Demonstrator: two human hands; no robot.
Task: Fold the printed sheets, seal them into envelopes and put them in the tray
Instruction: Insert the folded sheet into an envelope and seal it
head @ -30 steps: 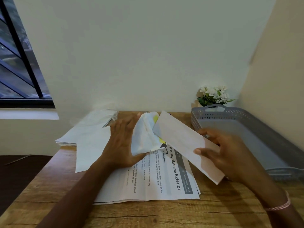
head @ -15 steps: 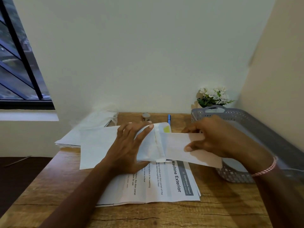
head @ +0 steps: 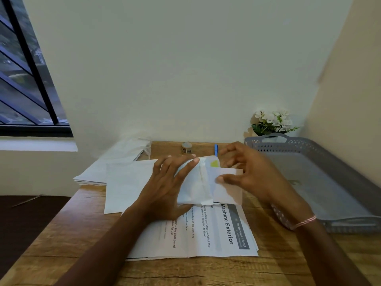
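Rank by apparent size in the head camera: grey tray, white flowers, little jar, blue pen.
1. grey tray
2. white flowers
3. little jar and blue pen: unsure, the pen is partly hidden.

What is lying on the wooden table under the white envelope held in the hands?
Unfolded white printed sheets, headed "Machine Exterior". The white paper envelope, folded sheet, left hand and right hand cover their far part; the heading's beginning is hidden.
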